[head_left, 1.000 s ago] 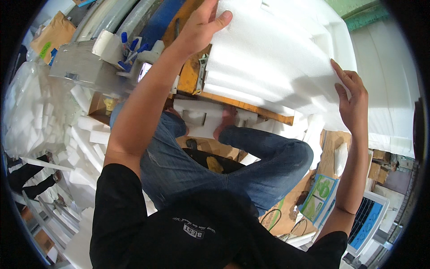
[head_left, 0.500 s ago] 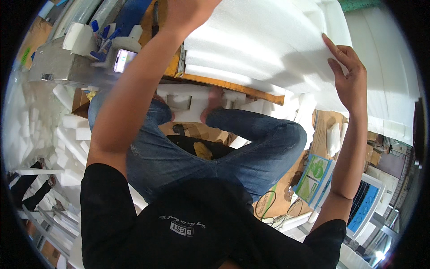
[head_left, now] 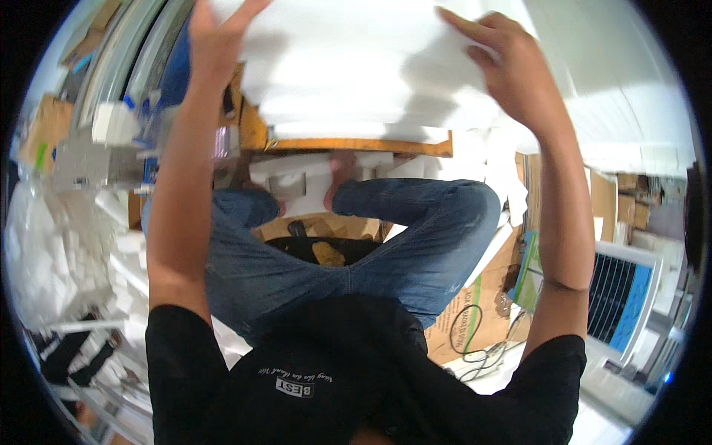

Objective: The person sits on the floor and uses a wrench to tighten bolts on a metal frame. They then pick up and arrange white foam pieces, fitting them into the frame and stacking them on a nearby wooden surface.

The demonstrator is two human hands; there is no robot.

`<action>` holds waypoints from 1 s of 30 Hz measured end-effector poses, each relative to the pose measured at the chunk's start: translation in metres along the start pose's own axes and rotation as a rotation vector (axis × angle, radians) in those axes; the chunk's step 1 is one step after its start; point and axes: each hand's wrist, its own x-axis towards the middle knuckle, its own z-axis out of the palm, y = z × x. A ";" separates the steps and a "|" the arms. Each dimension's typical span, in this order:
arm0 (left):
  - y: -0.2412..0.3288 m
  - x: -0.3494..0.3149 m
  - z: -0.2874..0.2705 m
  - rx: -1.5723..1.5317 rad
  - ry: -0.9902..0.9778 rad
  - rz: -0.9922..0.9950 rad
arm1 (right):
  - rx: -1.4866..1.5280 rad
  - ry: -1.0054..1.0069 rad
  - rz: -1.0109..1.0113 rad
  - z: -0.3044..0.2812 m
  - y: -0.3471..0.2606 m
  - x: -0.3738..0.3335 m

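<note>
A thick white foam sheet (head_left: pixel 348 67) lies across the wooden workbench in front of me, its layered near edge just behind an orange wooden strip (head_left: pixel 371 144). My left hand (head_left: pixel 215 41) is at the sheet's left end, thumb spread away from the fingers; the upper edge of the picture cuts off some fingertips. Over the sheet's right part is my right hand (head_left: pixel 515 63), index finger and thumb stretched apart, pointing inward. Its shadow falls on the foam. Neither hand visibly grips anything, and whether the fingertips press on the foam is unclear.
More white foam sheeting (head_left: pixel 608 89) hangs or stands at the right. To the left are a grey metal box (head_left: pixel 89 159), blue pens (head_left: pixel 141 111) and foam scraps (head_left: pixel 59 259). A cardboard sheet (head_left: pixel 475 319) with cables and a white framed panel (head_left: pixel 623 297) sit at lower right.
My left hand has moved left along the foam, to its left end. My right hand has shifted left and up, further over the sheet. The whole view has turned slightly.
</note>
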 end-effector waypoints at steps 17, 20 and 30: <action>0.183 -0.016 0.199 0.619 -0.937 0.803 | 0.946 0.595 0.087 0.081 0.140 -0.053; 0.184 -0.024 0.195 0.508 -0.819 0.781 | 0.805 0.629 0.064 0.073 0.141 -0.050; 0.180 -0.027 0.207 0.617 -0.703 0.672 | 0.912 0.591 0.082 0.061 0.141 -0.045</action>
